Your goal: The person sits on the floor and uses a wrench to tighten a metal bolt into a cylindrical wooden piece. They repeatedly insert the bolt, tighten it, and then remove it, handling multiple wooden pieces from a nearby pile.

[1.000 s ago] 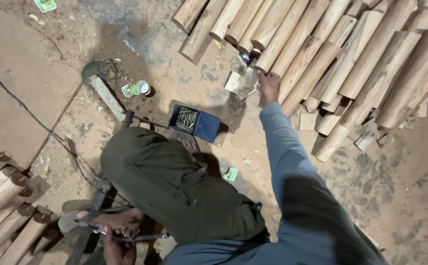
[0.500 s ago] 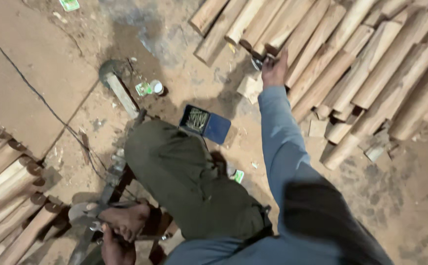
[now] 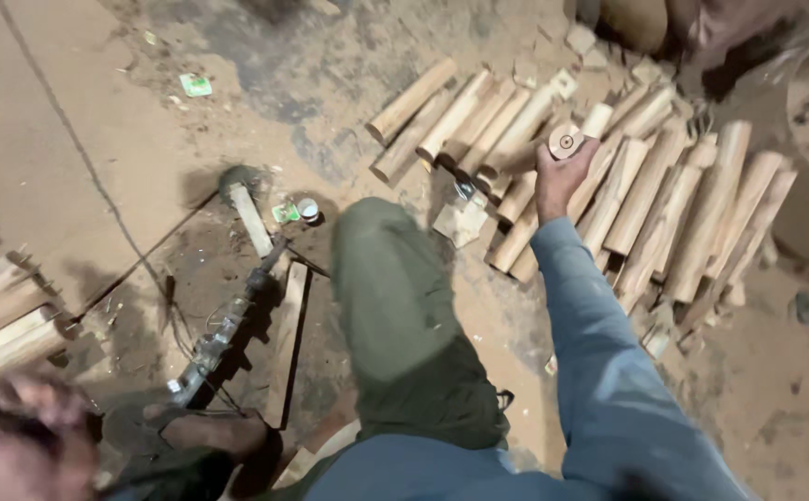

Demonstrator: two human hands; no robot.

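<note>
1. While the person sits low on the dusty floor (image 3: 80, 139), the right hand (image 3: 557, 176) reaches out at the end of a blue sleeve (image 3: 599, 343) and is clenched around a short round wooden billet (image 3: 566, 141), its cut end turned up towards the camera.
2. That billet is lifted just above the row of wooden billets (image 3: 645, 186) lying side by side on the floor; the hand sits at the near edge of the row, about midway along it.
3. The left hand (image 3: 19, 445) is a blur at the bottom corner of the view, well apart from the row, and I cannot tell whether its grip is shut or released.
4. A knee in olive trousers (image 3: 395, 297) rises between the two hands, just beside the near end of the row.
5. A bare foot (image 3: 210, 431) rests on the floor, farther from the row than the knee.
6. A long metal tool with a wooden handle (image 3: 237, 297) lies on the floor beyond the knee from the row, with a flat wooden slat (image 3: 286, 343) just beside it.
7. A small white cup (image 3: 308, 209) stands near the handle end of that tool.
8. A pale wooden block (image 3: 460, 223) lies touching the row's near edge, just beside the knee.
9. More pale wood pieces (image 3: 6, 325) lie at the edge of the view, well apart from the row.
</note>
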